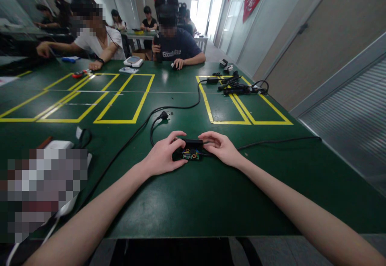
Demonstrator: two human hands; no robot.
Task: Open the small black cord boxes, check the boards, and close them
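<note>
While both hands meet at one small device, these lines take the yellow-taped rectangles as the landmark for every place.

Thing in hand: a small black box [191, 144] with an open face showing a circuit board [190, 154] with coloured parts, lying on the green tabletop [193, 201] on the near side of the yellow-taped rectangles [123, 97], about level with the gap between the left group and the right one.

Long axis: the box runs left to right, across the line of sight, with its ends turned toward the two hands.

Left hand [163, 157]: fingers curled over the box's left end and top edge, thumb low at the near side; the grip is pinched on the box.

Right hand [221, 147]: fingers laid against the right end, lightly bent; the grip touches the box, but whether it clamps or only steadies I cannot tell.

Nearer hand: neither clearly; the box sits between them, touching both.

Cable: a black cord [277, 140] leaves the box's right end and runs off to the right, near side of the right-hand rectangle.

Loose plug: a black plug [163, 116] lies just beyond the box, between it and the rectangles.

Others: people sit at the far side of the rectangles, their hands well apart from this work.
</note>
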